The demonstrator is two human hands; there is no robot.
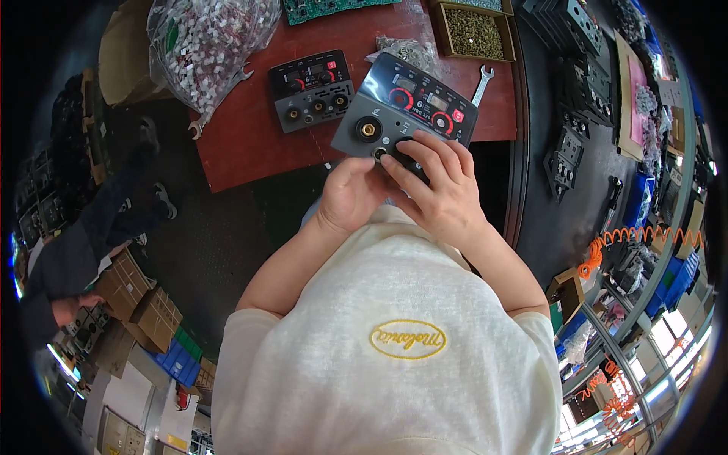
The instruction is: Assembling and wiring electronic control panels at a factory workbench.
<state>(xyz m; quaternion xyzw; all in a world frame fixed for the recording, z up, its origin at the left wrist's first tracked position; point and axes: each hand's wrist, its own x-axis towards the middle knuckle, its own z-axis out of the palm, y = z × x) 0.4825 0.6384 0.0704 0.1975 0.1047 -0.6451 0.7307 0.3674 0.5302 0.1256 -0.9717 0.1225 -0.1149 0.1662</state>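
A tilted control panel (425,102), glossy black above and grey below with red-ringed dials, leans over the table's near edge. My left hand (353,197) is closed at its lower edge, with some fingertips hidden. Over its lower right lies my right hand (446,186), fingers bent, the index fingertip at a small round brass-coloured connector (381,154). A larger black socket (369,130) with a brass centre sits just above that. Left of this panel, a second, smaller-looking control panel (309,89) of similar make rests on the red table (235,155), untouched.
A clear bag of white connectors (208,57) lies at the far left, by a wrench (196,130). Another wrench (483,85) lies right of the held panel, near a box of small brass parts (474,34). Green circuit boards (334,6) lie at the back. A person (76,250) is at left.
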